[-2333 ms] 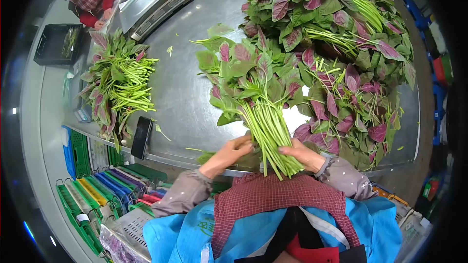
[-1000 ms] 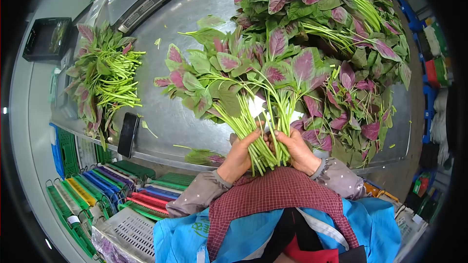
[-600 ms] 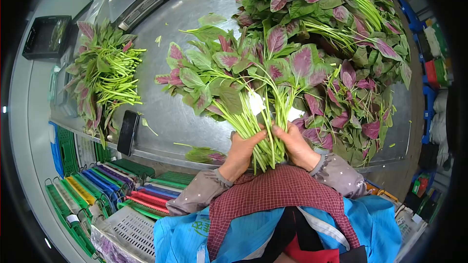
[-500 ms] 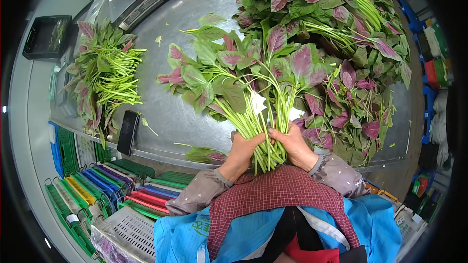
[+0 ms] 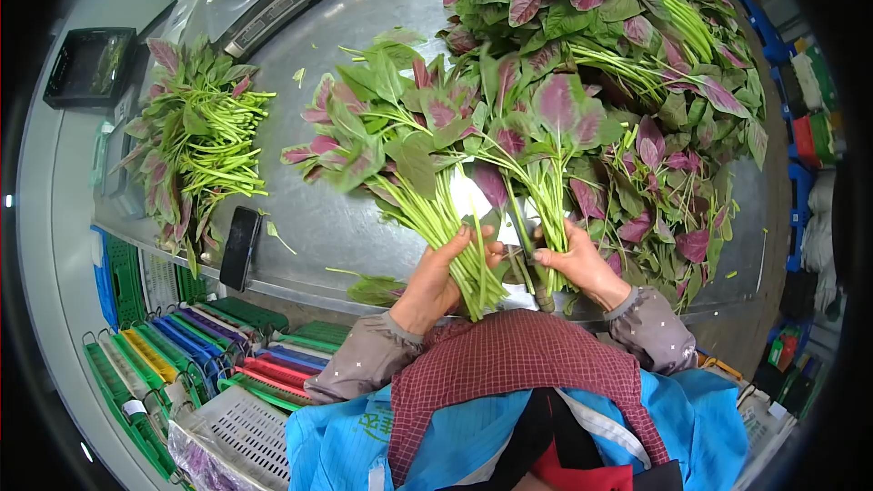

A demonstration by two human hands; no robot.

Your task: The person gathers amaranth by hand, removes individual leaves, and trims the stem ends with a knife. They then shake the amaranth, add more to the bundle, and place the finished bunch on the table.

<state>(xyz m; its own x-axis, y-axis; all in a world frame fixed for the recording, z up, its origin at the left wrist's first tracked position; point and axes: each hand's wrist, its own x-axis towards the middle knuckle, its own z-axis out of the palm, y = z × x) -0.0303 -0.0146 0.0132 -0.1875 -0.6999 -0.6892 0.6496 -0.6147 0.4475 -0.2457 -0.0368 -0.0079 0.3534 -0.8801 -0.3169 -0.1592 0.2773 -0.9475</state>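
Left hand: closed round the stems of a larger bunch of green-and-purple leaves, above the near edge of the metal table. Right hand: thumb and fingers gripping a smaller bunch, stems apart from the larger bunch at the hands, leaves of both meeting above. Leafy heap: on the table, far right side. Cut-stem pile: table's left side, stems facing inward. Phone: dark, near that pile, at the table edge. Scale: beyond the pile.
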